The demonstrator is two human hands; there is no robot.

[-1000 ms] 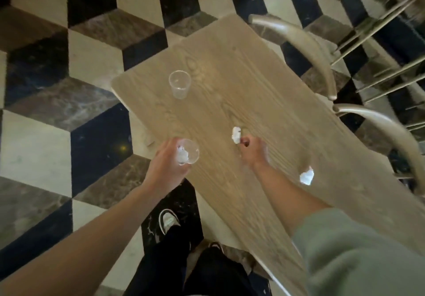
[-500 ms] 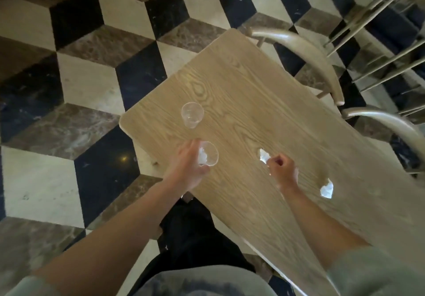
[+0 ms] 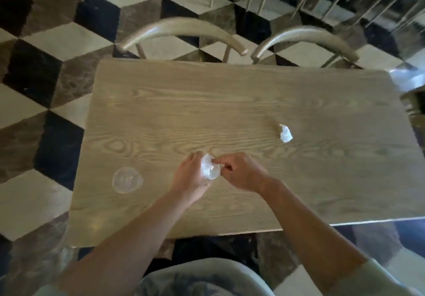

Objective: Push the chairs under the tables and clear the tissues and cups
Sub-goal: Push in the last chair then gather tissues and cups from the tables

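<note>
I see my left hand (image 3: 190, 176) wrapped around a clear cup (image 3: 210, 169) above the near middle of the table (image 3: 207, 102), fingers closed on its wall. White tissue (image 3: 205, 164) sits inside the cup. My right hand (image 3: 239, 171) is at the cup's rim, fingertips (image 3: 219, 165) pinched together on the tissue there. A second cup (image 3: 127, 180) stands upright on the table to the left, near the edge, apart from both hands. A crumpled tissue (image 3: 285, 133) lies on the table to the right, well apart. Two chairs (image 3: 184, 30) stand at the far side, backs against the table edge.
</note>
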